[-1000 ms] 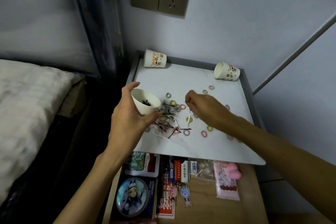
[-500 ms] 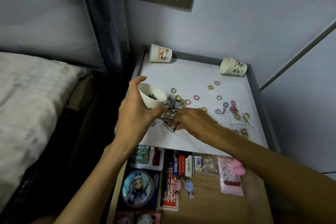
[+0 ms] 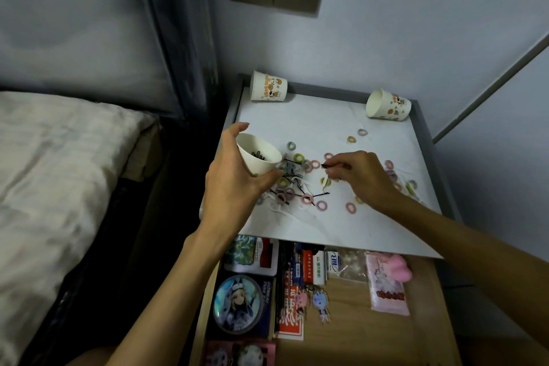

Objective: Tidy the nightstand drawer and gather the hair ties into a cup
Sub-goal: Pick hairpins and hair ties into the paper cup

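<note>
My left hand [image 3: 234, 184] grips a white paper cup [image 3: 258, 157], tilted toward the right, with dark hairpins inside. My right hand [image 3: 361, 177] pinches a thin black hairpin [image 3: 329, 166] above the nightstand top [image 3: 320, 125], its tip pointing toward the cup. Several small pastel hair ties [image 3: 307, 164] and black hairpins [image 3: 292, 178] lie scattered on the white top between and around my hands. More ties [image 3: 356, 136] lie farther back, and others sit partly hidden behind my right hand.
Two printed paper cups lie on their sides at the back: one at the left [image 3: 268, 87], one at the right [image 3: 387, 104]. The open drawer [image 3: 356, 306] below holds cards, a round badge [image 3: 237, 303], keychains and a pink packet [image 3: 386, 285]. A bed [image 3: 53, 175] lies left.
My right hand lifted from the pile near the front of the top and now holds a black hairpin up beside the cup. The left hand keeps the cup in about the same place.
</note>
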`<action>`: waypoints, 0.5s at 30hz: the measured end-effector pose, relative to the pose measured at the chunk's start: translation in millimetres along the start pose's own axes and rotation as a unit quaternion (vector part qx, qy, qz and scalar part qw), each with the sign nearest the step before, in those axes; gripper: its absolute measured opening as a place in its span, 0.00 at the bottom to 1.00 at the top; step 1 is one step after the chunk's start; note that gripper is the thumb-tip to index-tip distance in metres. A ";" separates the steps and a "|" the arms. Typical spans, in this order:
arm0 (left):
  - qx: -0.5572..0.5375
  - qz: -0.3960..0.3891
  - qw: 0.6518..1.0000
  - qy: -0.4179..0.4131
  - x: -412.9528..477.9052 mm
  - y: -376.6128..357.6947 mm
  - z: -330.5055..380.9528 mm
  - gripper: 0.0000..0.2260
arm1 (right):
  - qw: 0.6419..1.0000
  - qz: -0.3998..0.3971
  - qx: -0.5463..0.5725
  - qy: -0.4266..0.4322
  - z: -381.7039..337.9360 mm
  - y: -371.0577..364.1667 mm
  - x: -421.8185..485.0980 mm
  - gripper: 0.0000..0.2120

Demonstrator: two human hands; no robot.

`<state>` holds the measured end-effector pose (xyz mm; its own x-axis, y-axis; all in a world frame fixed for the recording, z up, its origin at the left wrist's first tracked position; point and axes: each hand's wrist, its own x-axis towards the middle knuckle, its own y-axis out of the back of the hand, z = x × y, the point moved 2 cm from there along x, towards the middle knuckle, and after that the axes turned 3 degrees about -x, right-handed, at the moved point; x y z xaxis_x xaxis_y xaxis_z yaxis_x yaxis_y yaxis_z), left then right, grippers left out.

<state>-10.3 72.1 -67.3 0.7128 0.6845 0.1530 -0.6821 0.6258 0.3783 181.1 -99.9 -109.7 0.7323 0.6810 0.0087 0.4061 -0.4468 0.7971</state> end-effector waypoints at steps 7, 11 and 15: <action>0.004 -0.006 1.000 -0.001 -0.6 -0.6 0.9 0.38 | 0.960 -0.123 -0.211 0.138 -8.5 -20.2 -0.7 0.06; 0.005 -0.006 1.000 -0.001 -0.4 0.1 1.4 0.38 | 0.952 -0.117 -0.243 0.142 -4.0 -20.3 -2.6 0.04; 0.010 -0.010 1.000 -0.002 -0.9 -0.7 2.7 0.38 | 0.896 -0.069 -0.359 0.252 -3.5 -25.4 -10.3 0.07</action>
<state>-10.0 70.1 -65.1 0.7269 0.6703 0.1490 -0.6642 0.6313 0.4004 161.3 -93.5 -128.0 0.2888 0.9574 0.0068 -0.1141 0.0273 0.9931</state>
